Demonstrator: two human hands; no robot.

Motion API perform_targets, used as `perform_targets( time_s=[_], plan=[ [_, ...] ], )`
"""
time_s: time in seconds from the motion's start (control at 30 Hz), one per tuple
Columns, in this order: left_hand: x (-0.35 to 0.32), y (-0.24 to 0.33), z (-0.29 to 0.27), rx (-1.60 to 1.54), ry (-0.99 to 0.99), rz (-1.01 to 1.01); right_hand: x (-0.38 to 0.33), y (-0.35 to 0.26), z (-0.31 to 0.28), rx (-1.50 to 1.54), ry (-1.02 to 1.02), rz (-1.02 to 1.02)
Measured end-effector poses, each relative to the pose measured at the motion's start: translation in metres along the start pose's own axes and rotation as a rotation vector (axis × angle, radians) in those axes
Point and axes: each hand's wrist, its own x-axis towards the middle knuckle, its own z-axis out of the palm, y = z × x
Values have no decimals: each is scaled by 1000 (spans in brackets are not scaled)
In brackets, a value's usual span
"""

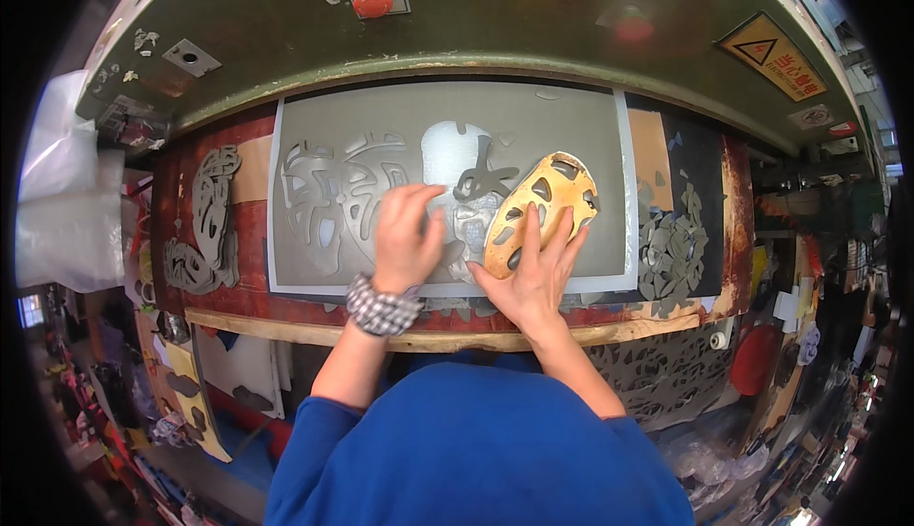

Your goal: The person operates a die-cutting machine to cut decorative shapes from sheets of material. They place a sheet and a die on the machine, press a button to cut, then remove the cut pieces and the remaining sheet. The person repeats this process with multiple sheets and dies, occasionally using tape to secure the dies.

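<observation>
A grey sheet point(381, 112) with cut-out shapes lies on a pale-edged board point(633, 240). On its right part rests a yellow oval cutting die point(568, 191) with several dark openings. My right hand point(533, 278) lies on the die's near half, fingers spread flat, thumb at its left edge. Over the middle of the sheet is my left hand point(402, 240), its thumb and fingers apart and nothing visible between them. Just right of it are a loose dark grey cut piece point(490, 181) and a pale gap point(447, 150) in the sheet.
Grey cut pieces are stacked at the left point(214, 207); small grey scraps point(671, 250) are heaped at the right. A green machine beam point(533, 26) with a red button point(372, 2) spans the far side. A wooden edge point(457, 340) runs along the near side.
</observation>
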Motion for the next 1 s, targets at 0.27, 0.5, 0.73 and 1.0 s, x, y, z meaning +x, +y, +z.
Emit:
perform_targets(
  time_s=[0.27, 0.5, 0.73, 1.0],
  plan=[
    [19, -20, 30, 34, -213, 29, 17, 18, -56, 74, -134, -92],
    [-2, -18, 30, 80, -292, 127, -16, 19, -33, -77, -19, 140],
    [-5, -14, 29, 98, -289, 140, -10, 29, -41, 508, 105, 270],
    [-4, -11, 30, 216, -302, 224, -40, 131, -132, 1788, 391, 346]
  ],
)
